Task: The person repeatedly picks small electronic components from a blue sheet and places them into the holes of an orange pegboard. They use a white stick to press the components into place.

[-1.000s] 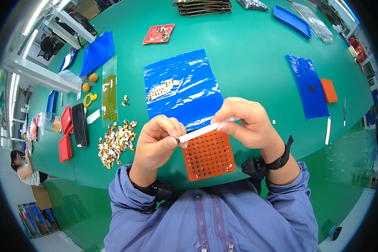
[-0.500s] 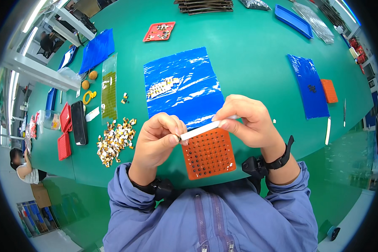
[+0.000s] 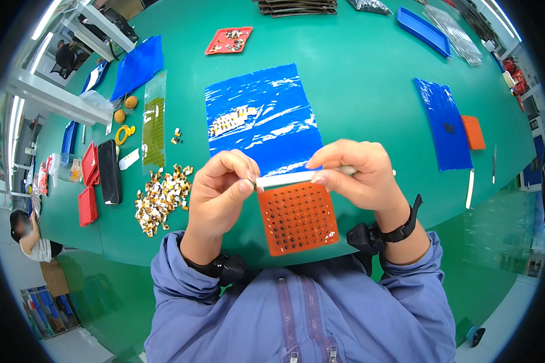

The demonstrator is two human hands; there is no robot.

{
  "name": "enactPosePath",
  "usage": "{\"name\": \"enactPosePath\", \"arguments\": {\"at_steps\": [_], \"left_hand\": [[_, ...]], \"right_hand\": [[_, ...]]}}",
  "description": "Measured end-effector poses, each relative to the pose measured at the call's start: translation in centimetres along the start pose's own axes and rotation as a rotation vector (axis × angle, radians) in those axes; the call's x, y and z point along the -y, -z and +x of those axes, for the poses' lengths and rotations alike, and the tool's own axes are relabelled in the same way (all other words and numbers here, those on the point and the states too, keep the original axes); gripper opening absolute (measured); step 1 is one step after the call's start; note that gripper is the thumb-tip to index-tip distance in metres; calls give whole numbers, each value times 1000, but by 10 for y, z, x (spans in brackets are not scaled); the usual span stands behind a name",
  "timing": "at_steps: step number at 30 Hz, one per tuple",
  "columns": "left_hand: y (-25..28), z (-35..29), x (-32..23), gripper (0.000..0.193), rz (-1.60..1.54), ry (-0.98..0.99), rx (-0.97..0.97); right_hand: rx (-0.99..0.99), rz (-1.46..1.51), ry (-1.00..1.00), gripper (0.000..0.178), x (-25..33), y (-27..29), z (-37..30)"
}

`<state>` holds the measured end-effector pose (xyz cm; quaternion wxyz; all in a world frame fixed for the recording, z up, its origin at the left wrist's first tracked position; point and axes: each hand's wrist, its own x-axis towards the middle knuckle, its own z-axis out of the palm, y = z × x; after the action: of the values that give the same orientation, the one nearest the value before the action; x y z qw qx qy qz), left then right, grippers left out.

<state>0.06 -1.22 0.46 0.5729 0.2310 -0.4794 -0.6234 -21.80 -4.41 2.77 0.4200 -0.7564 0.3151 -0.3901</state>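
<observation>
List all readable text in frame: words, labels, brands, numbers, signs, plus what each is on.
None readable.
White card beside the black case: too small to tell if it is printed.
White stick in the right hand: no lettering can be made out.
Orange holed block below the hands: none legible.
Pile of small parts: too small to read any marks.
</observation>
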Motion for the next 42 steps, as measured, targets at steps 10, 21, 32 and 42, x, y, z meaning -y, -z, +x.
{"name": "enactPosePath", "arguments": {"at_steps": [10, 21, 32, 42], "left_hand": [[3, 4, 0, 3, 161, 51, -89], [0, 4, 0, 8, 246, 93, -112], [1, 4, 0, 8, 276, 87, -129], [45, -9, -52, 9, 1291, 88, -254]], "right_hand": [[-86, 160, 420, 16, 5, -8, -3], [171, -5, 570, 18, 18, -35, -11], [-45, 328, 402, 17, 7, -20, -3], [-618, 815, -120, 10, -44, 13, 20]]}}
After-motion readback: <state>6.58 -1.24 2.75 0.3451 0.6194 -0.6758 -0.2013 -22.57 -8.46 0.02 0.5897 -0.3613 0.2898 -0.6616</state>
